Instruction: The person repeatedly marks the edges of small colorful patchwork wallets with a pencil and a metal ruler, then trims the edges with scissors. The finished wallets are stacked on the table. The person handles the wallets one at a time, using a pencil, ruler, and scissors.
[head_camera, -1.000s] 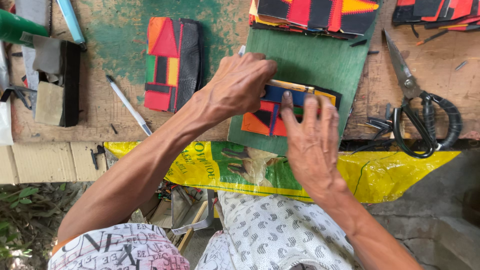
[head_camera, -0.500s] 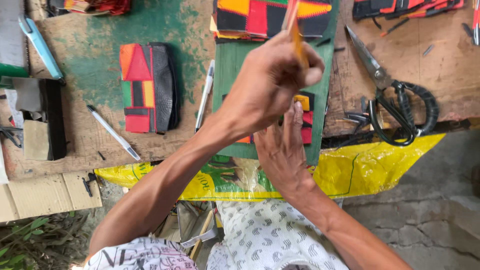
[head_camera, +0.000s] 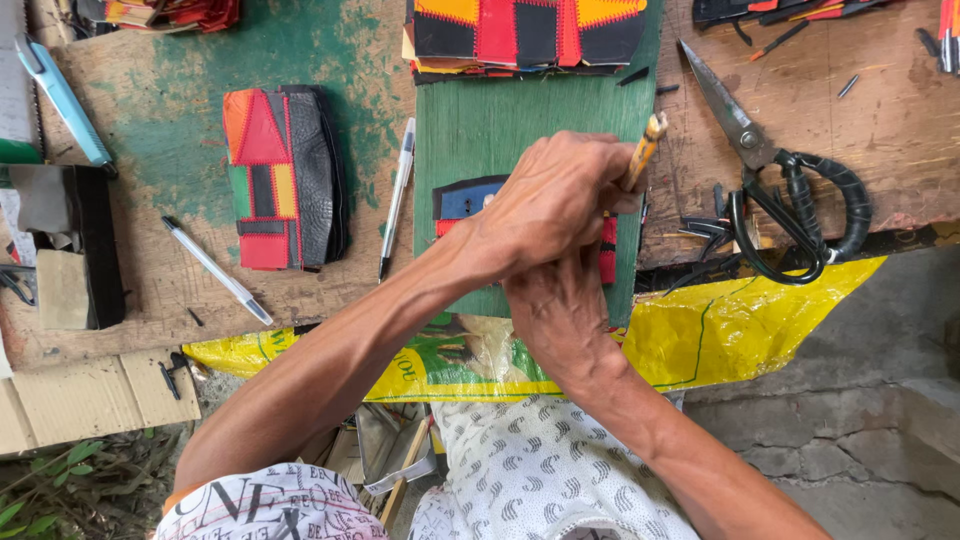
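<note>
From my remote seat I see the worn wooden surface (head_camera: 850, 150) first, with a green board (head_camera: 480, 120) laid across it and a yellow sack (head_camera: 740, 330) hanging off its near edge. Big black-handled scissors (head_camera: 790, 190) lie right of the board, a patchwork pouch (head_camera: 285, 180) lies well to its left, and a stack of patchwork pieces (head_camera: 525, 30) sits at the board's far end. The piece being worked, a small blue, red and black patchwork piece (head_camera: 462, 198), rests on the board, mostly hidden under both hands. The left hand (head_camera: 550, 205) crosses over the right, its grip closed around a yellow-handled tool (head_camera: 645, 150) that points up and away. The right hand (head_camera: 560, 310) lies beneath it over the piece; I cannot tell whether its grip is closed or flat, since its fingers are covered. To do this well, I judge the lower hand should pin the piece firmly against the board so it cannot creep, while the tool is kept steady and clear of the fingers below. Two pens (head_camera: 398, 195) lie left of the board
</note>
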